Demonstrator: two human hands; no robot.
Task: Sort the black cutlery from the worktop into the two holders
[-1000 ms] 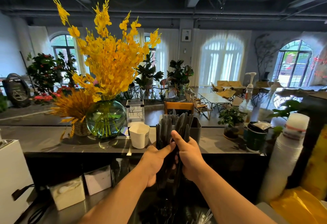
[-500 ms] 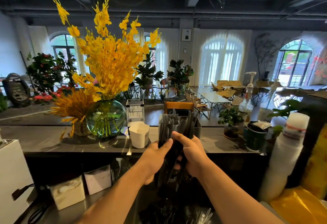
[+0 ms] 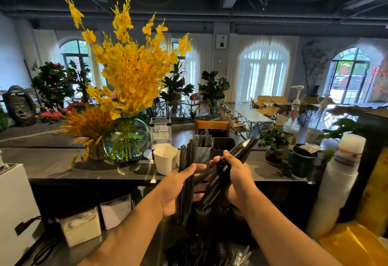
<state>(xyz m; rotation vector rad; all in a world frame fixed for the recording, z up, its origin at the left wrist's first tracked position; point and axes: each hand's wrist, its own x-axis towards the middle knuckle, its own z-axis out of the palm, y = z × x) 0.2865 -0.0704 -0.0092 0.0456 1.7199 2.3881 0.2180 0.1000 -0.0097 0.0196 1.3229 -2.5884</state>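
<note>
Black cutlery is split into two lots in front of the raised worktop (image 3: 52,167): the left hand (image 3: 178,190) has fingers and thumb curled round an upright bundle (image 3: 186,161), while the right hand (image 3: 238,178) grips a second bundle (image 3: 243,149) tilted up and to the right. Just behind the hands two metal holders stand side by side on the worktop, beside a white paper cup (image 3: 164,158) — the left holder (image 3: 204,153) has a few black pieces standing in it, and the tilted bundle's tips are near the right holder (image 3: 223,145). More dark pieces (image 3: 199,251) lie heaped low between the forearms.
</note>
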